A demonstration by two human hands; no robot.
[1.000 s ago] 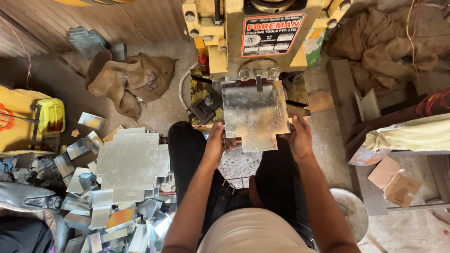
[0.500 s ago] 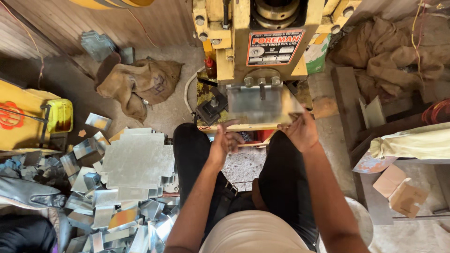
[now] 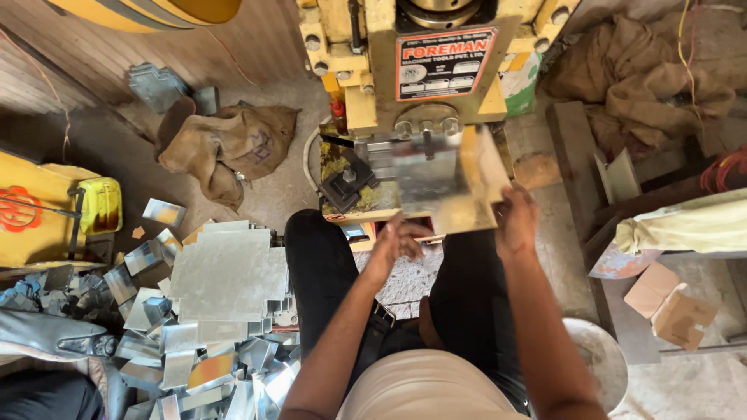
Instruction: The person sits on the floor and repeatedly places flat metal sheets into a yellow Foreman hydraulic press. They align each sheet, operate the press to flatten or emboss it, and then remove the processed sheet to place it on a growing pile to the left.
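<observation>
I sit facing a yellow press machine [image 3: 381,70]. A shiny metal sheet [image 3: 432,175] lies tilted on the press bed under the ram. My right hand [image 3: 517,222] grips the sheet's near right corner. Slightly blurred, my left hand [image 3: 395,243] hovers just below the sheet's front edge with its fingers spread and nothing in it. A black die block [image 3: 346,183] sits on the bed left of the sheet. My legs in black trousers reach under the machine.
A stack of flat metal sheets [image 3: 226,268] and several cut scraps lie on the floor to my left. Burlap sacks [image 3: 226,148] lie further left and at the back right [image 3: 646,78]. A white bucket [image 3: 603,362] and cardboard pieces [image 3: 669,307] are on my right.
The sheet has been pushed from in front of the press onto the bed and turned. My left hand has come off it, while my right hand still holds its edge.
</observation>
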